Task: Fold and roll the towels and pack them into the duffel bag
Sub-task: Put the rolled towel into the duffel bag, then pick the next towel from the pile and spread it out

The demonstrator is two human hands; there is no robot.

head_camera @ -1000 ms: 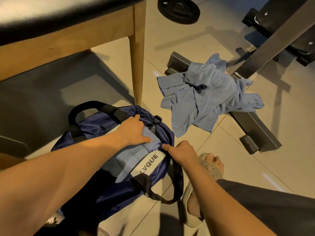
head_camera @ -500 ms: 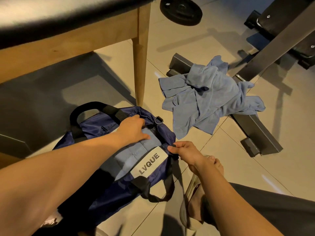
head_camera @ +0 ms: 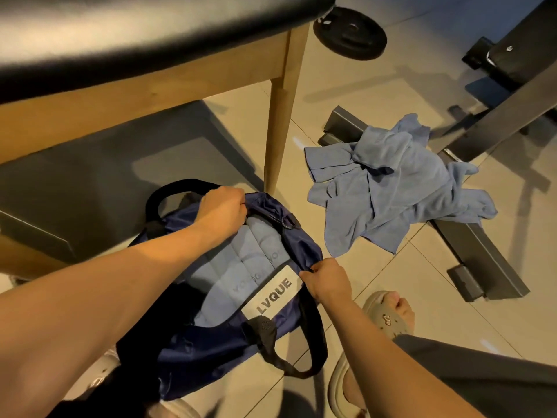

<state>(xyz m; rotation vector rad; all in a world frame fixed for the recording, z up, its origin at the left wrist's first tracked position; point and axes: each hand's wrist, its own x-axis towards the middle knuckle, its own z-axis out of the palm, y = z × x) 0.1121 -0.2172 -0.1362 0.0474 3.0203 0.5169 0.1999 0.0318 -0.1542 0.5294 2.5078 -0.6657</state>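
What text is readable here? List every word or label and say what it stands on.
"LVQUE": on the white patch on the navy duffel bag.
Tonal lettering on the folded towels inside the bag: too blurred to read with certainty.
Charm on the sandal: too small to read.

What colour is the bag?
The duffel bag is navy blue with black straps, seen in the head view.

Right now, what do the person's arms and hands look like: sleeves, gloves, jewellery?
The left forearm and right forearm are bare, no sleeve in view. The left hand and right hand wear no gloves; no watch, bracelet or ring shows.
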